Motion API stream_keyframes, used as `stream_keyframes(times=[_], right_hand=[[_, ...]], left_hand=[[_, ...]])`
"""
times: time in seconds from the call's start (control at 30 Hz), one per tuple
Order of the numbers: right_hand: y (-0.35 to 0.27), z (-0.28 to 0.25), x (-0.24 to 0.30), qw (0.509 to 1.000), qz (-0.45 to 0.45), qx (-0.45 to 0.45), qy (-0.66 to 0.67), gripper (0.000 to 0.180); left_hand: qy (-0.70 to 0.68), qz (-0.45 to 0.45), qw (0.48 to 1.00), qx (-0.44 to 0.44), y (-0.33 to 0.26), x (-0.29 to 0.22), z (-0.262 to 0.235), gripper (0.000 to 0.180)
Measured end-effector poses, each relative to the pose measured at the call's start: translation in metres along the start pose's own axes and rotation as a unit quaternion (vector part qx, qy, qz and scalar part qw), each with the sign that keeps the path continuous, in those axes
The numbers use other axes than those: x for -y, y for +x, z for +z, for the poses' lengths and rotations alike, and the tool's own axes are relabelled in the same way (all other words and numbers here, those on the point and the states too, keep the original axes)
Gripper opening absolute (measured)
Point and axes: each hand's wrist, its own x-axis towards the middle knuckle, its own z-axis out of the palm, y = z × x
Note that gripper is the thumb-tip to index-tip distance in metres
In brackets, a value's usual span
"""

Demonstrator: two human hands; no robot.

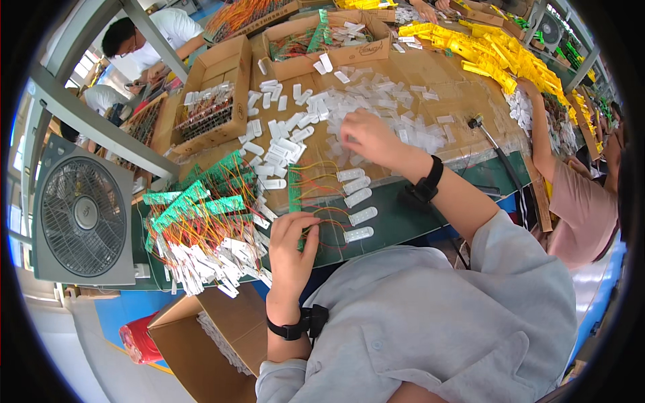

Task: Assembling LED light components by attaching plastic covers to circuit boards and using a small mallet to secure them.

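Note:
My left hand [292,245] lies over the near end of a narrow green circuit-board strip [294,188], thumb and fingers close together by its thin wires. What they pinch is hidden. Red and yellow wires run right from the strip to several small white oblong modules [358,197] laid in a column on the green mat. Beyond them, my right hand [368,138] is over a spread of clear plastic pieces [416,124], its fingers curled down and closed. Anything in them is too small to make out. White oblong pieces [279,144] lie scattered left of that hand.
Left of my left hand is a heap of wired green boards [208,201] with white modules. Cardboard boxes [238,87] stand behind; a box fan [86,211] is at far left. A black-handled tool [500,151] and yellow parts [497,50] lie right, near a co-worker's arm [541,134].

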Motion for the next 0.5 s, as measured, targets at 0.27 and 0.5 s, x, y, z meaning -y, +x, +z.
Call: stream_keyframes(times=[0.27, 0.5], right_hand=[[-0.096, -0.028, 0.110, 0.940, 0.134, 0.052, 0.308, 0.014], [-0.114, -0.027, 0.110, 0.978, 0.004, 0.013, 0.210, 0.016]], left_hand=[[-0.007, 0.031, 0.998, 0.052, -0.014, -0.009, 0.017, 0.013], [0.092, 0.075, 0.988, 0.103, -0.014, -0.007, 0.036, 0.021]])
